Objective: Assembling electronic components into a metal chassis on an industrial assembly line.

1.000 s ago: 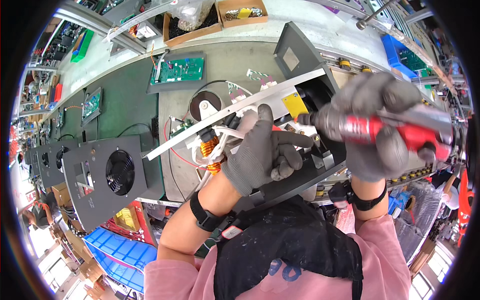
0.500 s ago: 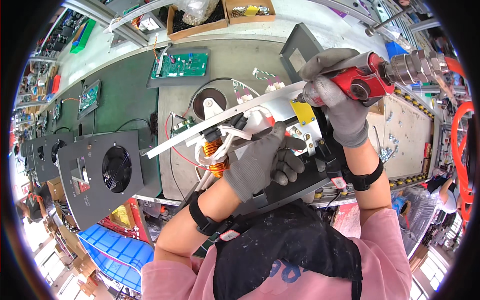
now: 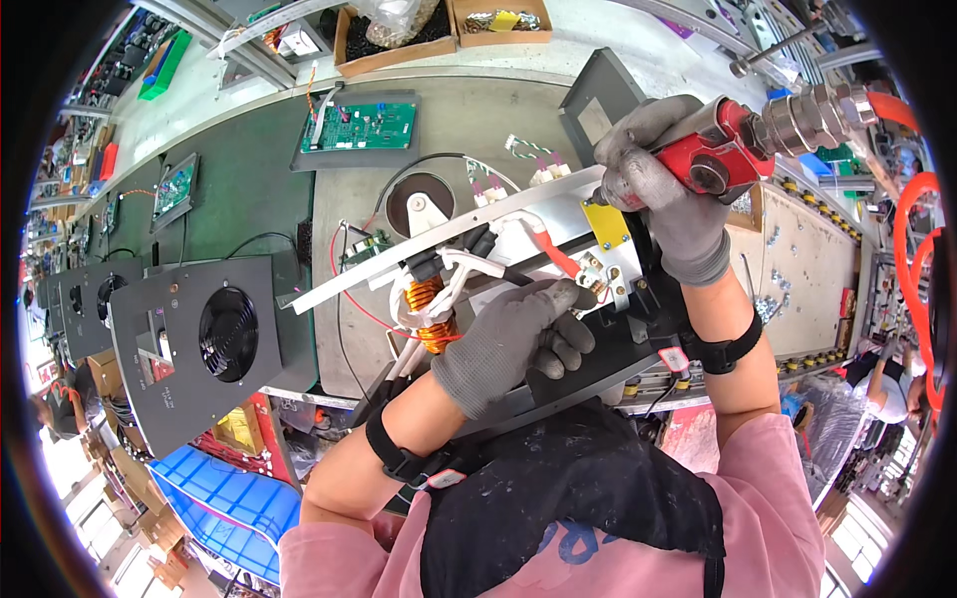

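Note:
My right hand (image 3: 670, 194), in a grey glove, is closed round a red pneumatic screwdriver (image 3: 710, 164). Its nose points left, at the upper end of a metal bracket with a yellow label (image 3: 606, 223). My left hand (image 3: 513, 334), also gloved, is closed with curled fingers beside a metal terminal block (image 3: 600, 279); whatever it grips is hidden. A cable with a red sleeve (image 3: 558, 254) runs to that block. Both hands are over an open chassis with a long pale metal edge (image 3: 439, 242), an orange-copper coil (image 3: 429, 314) and white cables.
A green circuit board (image 3: 361, 128) lies on a grey plate behind the chassis. At the left stands a dark panel with a round fan (image 3: 228, 334). Loose screws (image 3: 773, 299) are scattered at the right. An orange hose (image 3: 907, 289) hangs at the far right; parts boxes (image 3: 394, 60) stand at the back.
My left hand has moved left and down a little, uncovering the red-sleeved cable and the terminal block. The screwdriver's rear has shifted slightly left; its nose remains by the bracket.

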